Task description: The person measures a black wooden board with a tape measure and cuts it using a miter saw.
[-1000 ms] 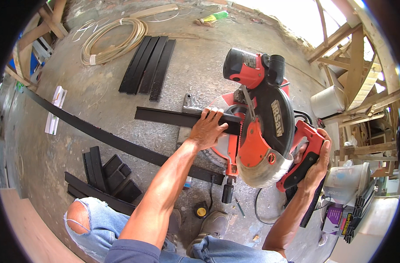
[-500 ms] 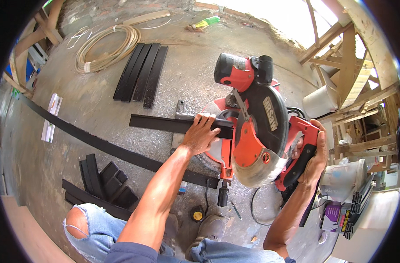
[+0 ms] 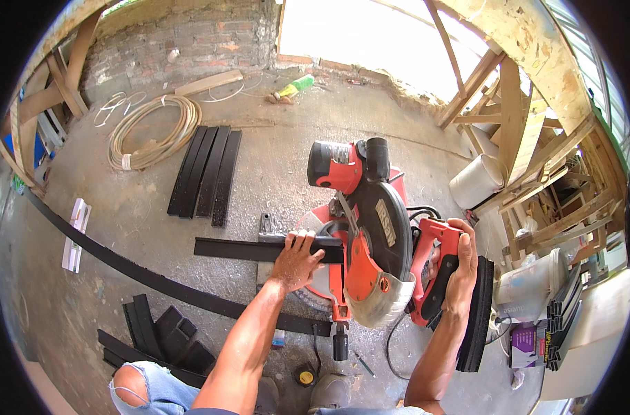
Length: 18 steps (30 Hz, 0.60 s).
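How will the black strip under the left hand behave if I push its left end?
The black strip is probably light for its length, looking thin and narrow. It seems fairly stiff, running straight with no obvious bend. Pushed sideways, its left end may swing, as the left hand rests only near the saw.

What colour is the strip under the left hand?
The strip under the left hand is black; it shows best in the head view.
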### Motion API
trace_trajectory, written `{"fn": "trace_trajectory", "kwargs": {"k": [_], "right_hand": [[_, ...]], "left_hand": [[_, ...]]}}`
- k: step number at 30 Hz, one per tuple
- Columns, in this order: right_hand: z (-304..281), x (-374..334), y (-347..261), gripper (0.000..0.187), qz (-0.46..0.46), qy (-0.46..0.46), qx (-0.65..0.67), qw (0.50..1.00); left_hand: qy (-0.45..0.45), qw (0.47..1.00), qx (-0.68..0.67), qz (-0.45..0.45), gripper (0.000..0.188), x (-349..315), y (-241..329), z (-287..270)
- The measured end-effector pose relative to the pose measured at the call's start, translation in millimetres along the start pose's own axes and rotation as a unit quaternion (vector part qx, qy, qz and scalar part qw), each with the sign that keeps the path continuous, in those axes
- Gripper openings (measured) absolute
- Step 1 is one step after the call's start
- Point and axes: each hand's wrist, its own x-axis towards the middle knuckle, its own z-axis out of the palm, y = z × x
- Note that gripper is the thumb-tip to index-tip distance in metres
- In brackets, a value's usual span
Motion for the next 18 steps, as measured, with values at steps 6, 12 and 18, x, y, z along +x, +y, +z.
{"fn": "trace_trajectory", "kwargs": {"k": [6,12,18], "right_hand": [[4.8,-1.7,-2.0,0.048,0.0,-0.008,0.018,1.0],[4.4,-1.4,0.0,0.046,-0.002,0.021,-0.011,1.0],[5.2,-1.9,-1.2,0.044,-0.003,0.021,-0.002,1.0]], "left_hand": [[0.002,1.0,0.014,-0.001,0.034,-3.3,-1.2,3.2],[-0.026,0.999,0.027,-0.001,0.041,-2.1,-1.5,2.8],[-0.007,1.0,0.025,0.007,0.043,-1.1,-1.0,1.9]]}}
